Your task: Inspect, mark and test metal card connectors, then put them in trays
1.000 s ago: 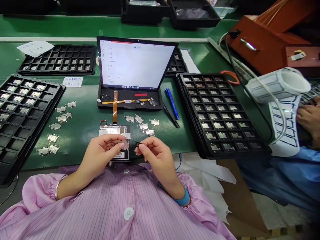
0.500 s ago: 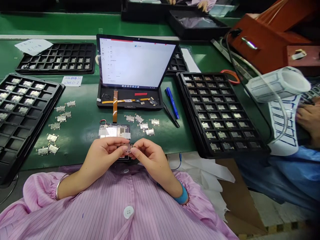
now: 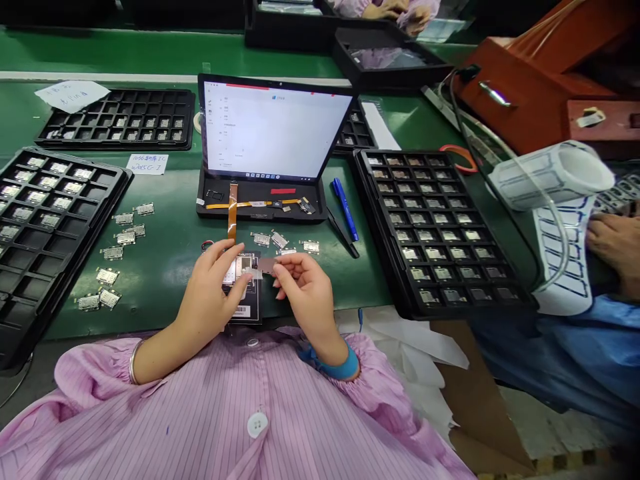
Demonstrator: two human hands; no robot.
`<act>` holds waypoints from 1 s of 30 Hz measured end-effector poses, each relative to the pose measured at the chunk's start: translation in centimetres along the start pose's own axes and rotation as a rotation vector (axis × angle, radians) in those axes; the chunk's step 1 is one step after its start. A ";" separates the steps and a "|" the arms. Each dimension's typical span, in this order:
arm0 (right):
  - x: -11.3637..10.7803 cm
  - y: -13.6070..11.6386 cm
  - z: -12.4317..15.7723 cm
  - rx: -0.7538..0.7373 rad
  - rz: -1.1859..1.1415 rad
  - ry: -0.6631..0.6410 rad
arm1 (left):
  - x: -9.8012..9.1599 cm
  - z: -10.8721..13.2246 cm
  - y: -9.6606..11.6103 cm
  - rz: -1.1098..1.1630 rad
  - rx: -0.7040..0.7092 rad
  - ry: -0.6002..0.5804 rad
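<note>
My right hand (image 3: 305, 283) pinches a small circuit board (image 3: 267, 265) between thumb and fingers, its brownish face showing. The board is at the right side of a black test unit (image 3: 254, 303) that has a white barcode label and silver metal parts. My left hand (image 3: 213, 283) lies over the left part of this unit, thumb and fingers apart, holding nothing that shows. From the unit an orange flex cable (image 3: 233, 213) runs up to a tablet with a lit screen (image 3: 275, 133), which stands in a black tray (image 3: 205, 212). Whether the small board touches the unit is unclear.
Several small metal-shielded boards (image 3: 107, 276) lie loose at left, others (image 3: 311, 247) near the tablet. Compartment trays stand left (image 3: 75, 233) and right (image 3: 440, 220). A blue marker (image 3: 345, 208) and black tweezers (image 3: 344, 233) lie between. A co-worker's hand (image 3: 615, 240) is at far right.
My left hand has let go of the small board and spread over the test unit. My right hand has brought the board up to the unit's right side.
</note>
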State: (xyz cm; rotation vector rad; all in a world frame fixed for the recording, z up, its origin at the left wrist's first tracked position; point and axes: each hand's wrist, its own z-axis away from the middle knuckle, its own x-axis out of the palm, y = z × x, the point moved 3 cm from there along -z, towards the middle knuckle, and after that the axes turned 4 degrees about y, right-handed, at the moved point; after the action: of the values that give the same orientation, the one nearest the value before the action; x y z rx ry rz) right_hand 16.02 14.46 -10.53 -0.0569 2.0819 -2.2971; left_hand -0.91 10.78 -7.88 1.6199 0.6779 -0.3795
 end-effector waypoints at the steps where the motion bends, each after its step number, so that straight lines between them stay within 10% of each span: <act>1: -0.1 0.2 -0.4 -0.011 0.017 0.031 | 0.1 -0.1 -0.1 -0.136 0.088 0.025; 6: -0.1 0.4 -1.8 -0.008 0.063 0.060 | 0.9 0.1 -0.7 -0.404 0.315 -0.057; 30: 0.0 0.5 -1.9 0.023 0.068 0.070 | 1.1 0.4 -0.9 -0.449 0.421 0.039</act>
State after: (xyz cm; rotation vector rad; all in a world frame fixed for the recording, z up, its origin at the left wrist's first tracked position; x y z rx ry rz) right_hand 15.94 16.32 -11.18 0.0952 2.0552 -2.3153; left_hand -0.56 10.67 -9.37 1.8650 1.0471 -0.8645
